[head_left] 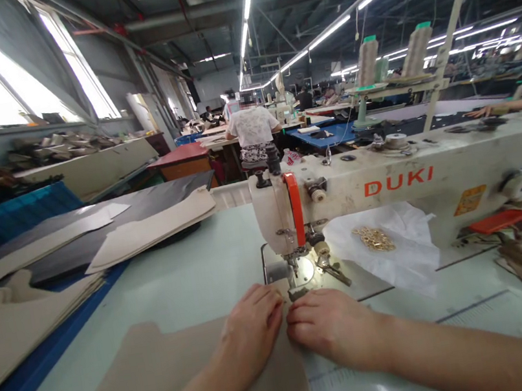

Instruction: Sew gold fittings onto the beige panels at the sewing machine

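A flat beige panel (184,370), fabric or leather by its look, lies on the pale table in front of a sewing machine (412,160). My left hand (252,324) rests on the panel near its far right corner, its fingers curled and pinching the edge. Close beside it, my right hand (332,325) has its fingers closed on the panel's right edge; the fingertips are partly hidden. Both hands are just in front of the presser foot (294,266). A small dark piece (298,294) shows between the hands and the lit needle plate (305,270).
Stacked beige panels (153,228) lie on the left. Small gold-coloured metal pieces (374,239) sit on a white plastic sheet (416,250) under the machine arm. Thread cones (367,62) stand behind. A person in a white shirt (252,126) sits ahead; another person's arm (517,107) reaches in at right.
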